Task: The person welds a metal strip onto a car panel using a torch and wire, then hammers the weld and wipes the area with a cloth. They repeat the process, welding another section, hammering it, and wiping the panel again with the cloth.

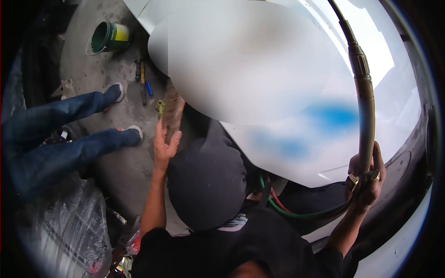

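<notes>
My right hand [369, 187] is wrapped around the lower end of a brass gas torch [366, 106], beside its two valve knobs. The torch points up, its thin neck running out of the top of the view. A red and a green hose [306, 216] curve from its base toward my lap. My left hand [163, 146] grips the near end of a brown wooden piece [173, 109], thumb to the right; its far end meets a blurred area. A white, glossy panel [301, 171] lies before me, much of it blurred, with blue smears. My dark knee [206, 185] rises between my arms.
Another person's legs in jeans [69, 148] stand at the left. A green bucket [106, 37] with a yellow label is on the concrete floor [130, 102]. Near it lie a yellow-and-dark tool [143, 83] and a blue marker-like object [149, 88]. Clear plastic sheeting [74, 222] is at lower left.
</notes>
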The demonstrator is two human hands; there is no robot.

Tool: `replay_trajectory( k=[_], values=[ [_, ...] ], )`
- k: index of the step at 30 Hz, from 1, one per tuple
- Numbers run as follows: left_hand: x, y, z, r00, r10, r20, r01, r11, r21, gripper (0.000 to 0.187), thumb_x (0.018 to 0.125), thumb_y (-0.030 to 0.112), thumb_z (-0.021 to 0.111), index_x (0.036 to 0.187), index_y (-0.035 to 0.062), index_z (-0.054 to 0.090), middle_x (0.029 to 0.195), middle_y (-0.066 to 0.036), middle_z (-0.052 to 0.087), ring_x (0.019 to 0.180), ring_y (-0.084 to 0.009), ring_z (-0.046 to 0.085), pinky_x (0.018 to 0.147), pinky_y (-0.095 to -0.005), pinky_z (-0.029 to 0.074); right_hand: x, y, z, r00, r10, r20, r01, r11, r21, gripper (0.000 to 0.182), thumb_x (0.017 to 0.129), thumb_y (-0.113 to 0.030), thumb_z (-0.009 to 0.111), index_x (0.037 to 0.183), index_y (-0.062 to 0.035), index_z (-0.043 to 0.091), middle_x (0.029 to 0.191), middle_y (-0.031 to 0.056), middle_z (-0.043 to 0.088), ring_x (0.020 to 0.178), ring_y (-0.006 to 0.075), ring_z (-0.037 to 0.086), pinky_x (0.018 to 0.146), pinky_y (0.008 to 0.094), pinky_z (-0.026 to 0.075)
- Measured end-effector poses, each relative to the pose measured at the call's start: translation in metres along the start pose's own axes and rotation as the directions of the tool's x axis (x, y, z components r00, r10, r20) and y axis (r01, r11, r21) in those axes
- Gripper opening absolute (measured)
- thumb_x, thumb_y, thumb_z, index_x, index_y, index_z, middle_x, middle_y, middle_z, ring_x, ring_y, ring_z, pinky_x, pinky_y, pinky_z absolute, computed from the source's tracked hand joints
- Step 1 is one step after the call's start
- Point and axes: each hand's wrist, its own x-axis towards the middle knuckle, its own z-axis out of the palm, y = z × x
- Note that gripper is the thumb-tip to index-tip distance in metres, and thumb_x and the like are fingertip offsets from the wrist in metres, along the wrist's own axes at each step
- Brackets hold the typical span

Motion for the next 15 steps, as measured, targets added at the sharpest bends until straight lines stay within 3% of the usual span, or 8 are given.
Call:
replay_trajectory(
  k=[1,5,7,11,13,15],
  values=[
    [0.011,0.019,0.005,0.982,0.140,0.130,-0.130,0.988,-0.082,0.064,0.098,0.010,0.071,0.150,-0.0013,0.036,0.108,-0.009,0.062,0.078,-0.0096,0.059,0.065,-0.0243,0.050,-0.002,0.001,-0.003,1.000,-0.003,-0.003,0.003,1.000,0.010,0.118,0.077,-0.064,0.079,0.150,0.0188,0.037,0.082,0.0196,0.066,0.058,0.0165,0.062,0.047,0.0257,0.048],
    [0.047,0.069,0.033,0.928,0.217,0.302,-0.167,0.969,-0.182,0.063,0.096,0.014,0.076,0.147,-0.0028,0.044,0.105,-0.009,0.065,0.084,-0.0120,0.062,0.075,-0.0272,0.053,-0.008,0.018,-0.026,1.000,-0.016,-0.017,0.016,1.000,0.013,0.118,0.075,-0.065,0.079,0.150,0.0162,0.039,0.082,0.0193,0.065,0.059,0.0173,0.063,0.049,0.0262,0.049],
    [0.054,0.086,0.039,0.909,0.061,0.412,-0.038,0.997,-0.065,0.056,0.096,0.020,0.078,0.141,-0.0032,0.053,0.098,-0.007,0.066,0.082,-0.0109,0.061,0.073,-0.0266,0.052,-0.011,0.020,-0.037,1.000,-0.018,0.016,0.017,1.000,0.022,0.116,0.075,-0.065,0.079,0.151,0.0146,0.040,0.083,0.0197,0.065,0.060,0.0179,0.064,0.050,0.0265,0.049],
    [0.072,0.070,0.040,0.900,0.051,0.433,-0.088,0.994,0.064,0.043,0.100,0.021,0.071,0.134,-0.0027,0.060,0.091,-0.004,0.065,0.074,-0.0098,0.060,0.069,-0.0237,0.050,-0.012,0.037,-0.045,1.000,0.002,-0.020,0.000,0.996,0.091,0.113,0.078,-0.063,0.078,0.152,0.0132,0.040,0.086,0.0211,0.065,0.064,0.0181,0.064,0.049,0.0259,0.049],
    [0.073,0.083,0.044,0.882,-0.024,0.471,0.005,0.999,0.042,0.037,0.105,0.023,0.062,0.132,-0.0021,0.062,0.079,-0.001,0.062,0.065,-0.0092,0.056,0.063,-0.0244,0.048,-0.015,0.042,-0.050,0.999,0.018,-0.028,-0.015,0.993,0.118,0.112,0.078,-0.062,0.078,0.152,0.0129,0.040,0.087,0.0215,0.065,0.064,0.0179,0.064,0.048,0.0251,0.048],
    [0.091,0.103,0.075,0.865,-0.113,0.489,0.043,0.987,0.152,0.034,0.108,0.027,0.053,0.121,-0.0019,0.065,0.070,-0.001,0.058,0.060,-0.0106,0.052,0.058,-0.0291,0.046,-0.015,0.047,-0.053,0.998,0.029,-0.058,-0.021,0.991,0.131,0.114,0.077,-0.062,0.080,0.152,0.0142,0.039,0.086,0.0208,0.064,0.063,0.0177,0.064,0.048,0.0240,0.048]
  ],
)
